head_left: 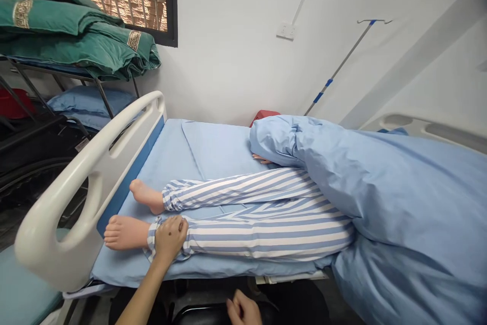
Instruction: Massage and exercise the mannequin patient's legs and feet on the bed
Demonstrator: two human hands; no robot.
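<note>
Two hands show on my remote feed: the left hand (171, 238) grips the blue-and-white striped trouser cuff (152, 236) above the flesh-toned manikin foot (125, 232) at 7 o'clock, the right hand (243, 308) lies loosely curled and empty at 6 o'clock, and the pale blue cloth duvet (403, 198) covers the body at 3 o'clock, leaving both legs exposed.

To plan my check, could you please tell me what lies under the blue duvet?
The blue duvet lies over a manikin: its striped pyjama legs and a hand show at the edge. Its torso and head cannot be seen.
</note>
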